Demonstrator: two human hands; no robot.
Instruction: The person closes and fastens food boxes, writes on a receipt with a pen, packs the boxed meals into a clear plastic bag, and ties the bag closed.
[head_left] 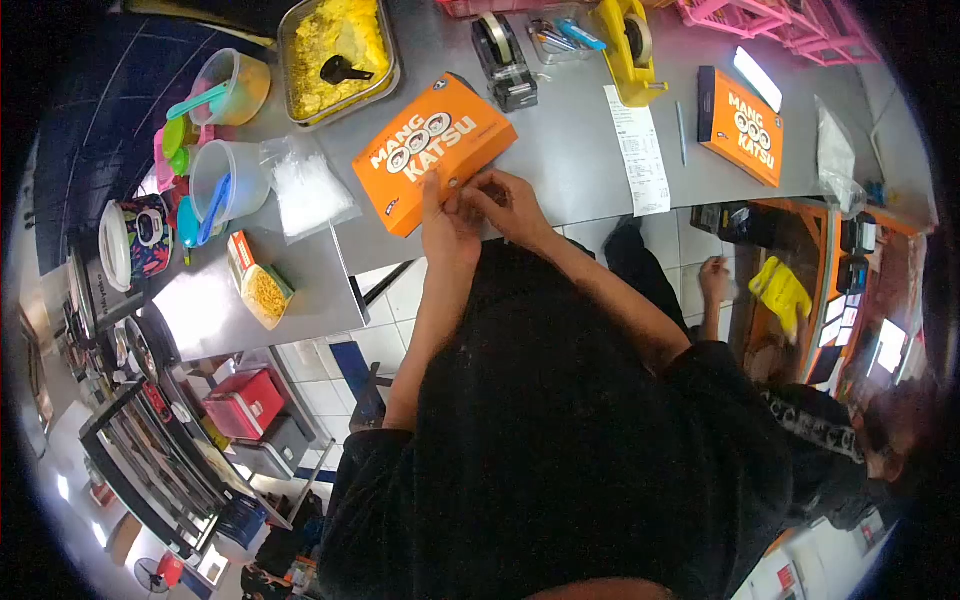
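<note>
Orange "Mang Katsu" box point(415, 150) lies lettered face up near the front edge of a metal counter point(565, 150), set at an angle, with both of a worker's bare hands at its near long side. The left hand point(452, 228) lays its thumb on the box's printed front, the other fingers bent inward at the near side. Just beside it, the right hand point(512, 205) has its fingers curled, tips drawn close together at that same side. Because the fingers partly cover one another, it is hard to tell whether either hand has hold of the cardboard.

Beyond the box and to its left stands a metal tray point(394, 70) of yellow food, a black scoop point(343, 70) resting in it. Beyond the box to its right are a black tape dispenser point(505, 70), a clear container of pens point(545, 50) and a yellow tape dispenser point(615, 50). Right of the box lies a long printed receipt point(638, 150); farther right, well apart, sits a second orange box point(740, 125) with the same lettering. Left of the box rest a clear bag with white contents point(305, 195) and a plastic tub point(252, 185). Well to the box's right, past the counter, a co-worker's hand point(714, 280) shows.
</note>
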